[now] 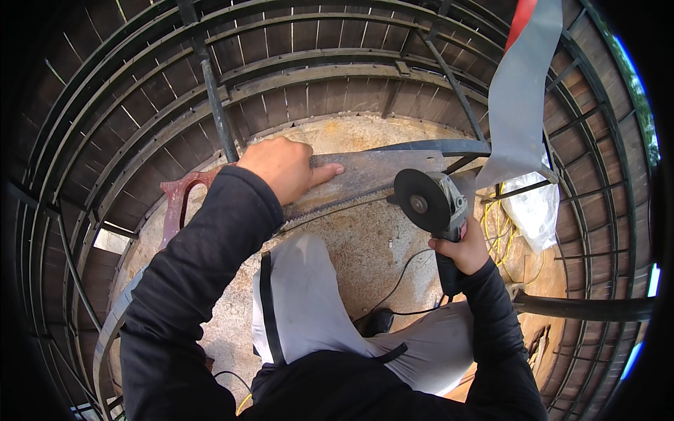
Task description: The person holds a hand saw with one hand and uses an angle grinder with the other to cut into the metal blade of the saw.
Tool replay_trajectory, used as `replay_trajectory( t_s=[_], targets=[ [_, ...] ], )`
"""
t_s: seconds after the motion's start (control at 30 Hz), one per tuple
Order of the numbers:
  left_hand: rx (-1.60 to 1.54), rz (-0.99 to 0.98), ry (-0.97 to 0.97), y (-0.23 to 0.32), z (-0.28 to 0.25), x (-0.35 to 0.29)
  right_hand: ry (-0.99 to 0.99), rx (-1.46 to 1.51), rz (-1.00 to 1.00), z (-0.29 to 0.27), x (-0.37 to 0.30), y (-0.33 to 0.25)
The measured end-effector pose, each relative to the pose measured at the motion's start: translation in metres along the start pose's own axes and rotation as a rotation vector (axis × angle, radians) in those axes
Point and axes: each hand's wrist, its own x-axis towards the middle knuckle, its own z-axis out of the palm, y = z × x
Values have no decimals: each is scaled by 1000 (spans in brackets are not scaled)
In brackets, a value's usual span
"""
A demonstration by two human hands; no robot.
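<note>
A handsaw (pixel 386 167) with a reddish-brown handle lies crosswise before me, its handle to the left and its toothed edge facing me. Over the blade close to the handle, my left hand (pixel 277 165) is closed, with the thumb stretched along the metal. The curled fingertips are hidden behind the hand. My right hand (pixel 463 247) is wrapped round the body of an angle grinder (pixel 455 203). A black disc (pixel 421 200) on the grinder faces up and toward the saw's right end, near the teeth. Whether disc and teeth touch, I cannot tell.
Black metal bars (pixel 214 105) and brown slats (pixel 309 102) surround me. A grey strip (pixel 523 91) hangs at upper right, above a clear plastic bag (pixel 533 210) and a yellow cord (pixel 500 235). A black pipe (pixel 590 307) juts in from the right. A black cable (pixel 400 281) crosses the stained floor (pixel 365 245).
</note>
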Motion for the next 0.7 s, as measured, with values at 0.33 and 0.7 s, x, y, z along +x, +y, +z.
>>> replay_trajectory(
  t_s=[0.33, 0.7],
  targets=[
    [1, 8, -20, -1, 1, 2, 5, 43, 8, 2, 3, 1],
    [0, 6, -34, -2, -1, 1, -20, 30, 6, -2, 6, 0]
  ],
)
